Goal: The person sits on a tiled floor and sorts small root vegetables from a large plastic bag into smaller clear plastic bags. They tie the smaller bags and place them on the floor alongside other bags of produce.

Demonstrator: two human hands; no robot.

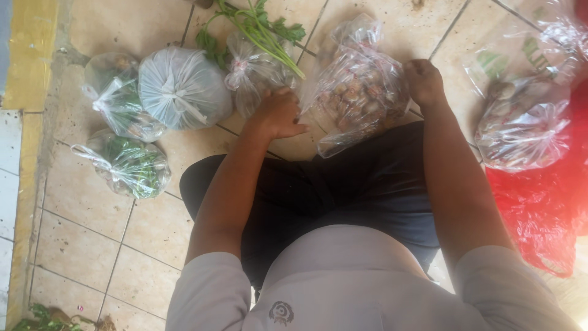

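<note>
A clear plastic bag of small brown round produce (pixel 355 92) lies on the tiled floor in front of my knees. My left hand (pixel 278 113) grips its left side, fingers curled into the plastic. My right hand (pixel 424 83) is closed on the bag's right edge. Just left of my left hand sits a small knotted clear bag (pixel 254 73), with leafy green stalks (pixel 257 27) lying across it.
Several tied bags stand at left: a whitish one (pixel 182 89), two with greens (pixel 116 98) (pixel 131 165). At right lies a clear bag of brownish roots (pixel 523 125) beside a red plastic bag (pixel 545 202). A yellow curb (pixel 27 61) borders the floor at left.
</note>
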